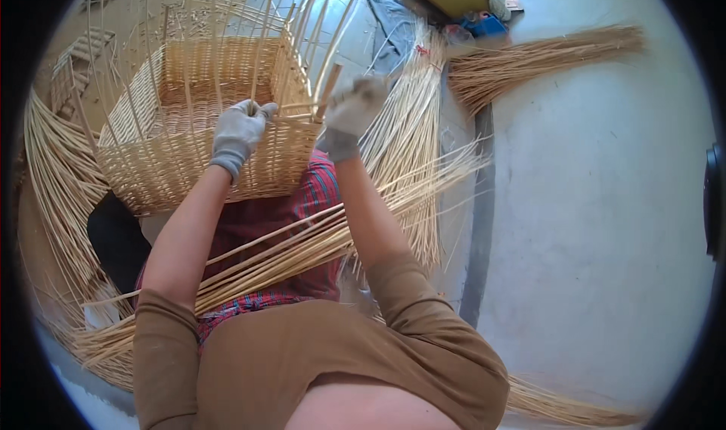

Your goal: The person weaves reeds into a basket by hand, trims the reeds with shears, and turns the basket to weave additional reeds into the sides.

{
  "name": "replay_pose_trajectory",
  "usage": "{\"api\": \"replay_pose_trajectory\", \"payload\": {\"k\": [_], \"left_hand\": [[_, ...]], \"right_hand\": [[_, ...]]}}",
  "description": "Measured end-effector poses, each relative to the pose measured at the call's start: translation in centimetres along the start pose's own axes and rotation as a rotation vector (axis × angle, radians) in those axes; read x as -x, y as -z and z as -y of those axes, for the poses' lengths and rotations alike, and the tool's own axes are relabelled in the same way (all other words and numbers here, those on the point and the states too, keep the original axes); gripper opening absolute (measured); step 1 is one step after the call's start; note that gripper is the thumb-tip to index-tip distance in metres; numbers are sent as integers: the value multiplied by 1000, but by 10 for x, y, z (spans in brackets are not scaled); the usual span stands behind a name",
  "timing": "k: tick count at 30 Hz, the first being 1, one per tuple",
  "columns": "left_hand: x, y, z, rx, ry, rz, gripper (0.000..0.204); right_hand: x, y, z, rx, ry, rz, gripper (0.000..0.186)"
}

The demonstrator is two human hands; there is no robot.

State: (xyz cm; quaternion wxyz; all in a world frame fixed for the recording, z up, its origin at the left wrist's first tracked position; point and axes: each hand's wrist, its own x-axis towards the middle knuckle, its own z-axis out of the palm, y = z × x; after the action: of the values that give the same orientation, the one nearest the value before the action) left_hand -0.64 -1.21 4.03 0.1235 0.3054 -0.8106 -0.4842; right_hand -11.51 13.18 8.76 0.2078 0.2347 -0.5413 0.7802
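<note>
Basket (204,165) sits over plaid cloth (323,182). Our left hand (239,131) pinching its near rim; right hand (354,112) blurred by its right corner, can't tell fingers. We'd pull strand (296,117) snug there, stakes (215,59) upright.

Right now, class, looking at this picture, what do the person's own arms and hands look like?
The left hand and the right hand, which is blurred, each wear a whitish glove with a darker grey cuff. Brown sleeves end near the elbows, leaving the forearms bare.
</note>
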Motion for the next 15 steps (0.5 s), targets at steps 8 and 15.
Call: {"api": "replay_pose_trajectory", "payload": {"k": [8, 15], "left_hand": [[24, -3, -23, 501, 149, 176, 44], [21, -5, -6, 615, 96, 56, 35]], "right_hand": [[8, 55, -1, -373, -461, -116, 32], [74, -20, 67, 169, -89, 157, 32]]}}
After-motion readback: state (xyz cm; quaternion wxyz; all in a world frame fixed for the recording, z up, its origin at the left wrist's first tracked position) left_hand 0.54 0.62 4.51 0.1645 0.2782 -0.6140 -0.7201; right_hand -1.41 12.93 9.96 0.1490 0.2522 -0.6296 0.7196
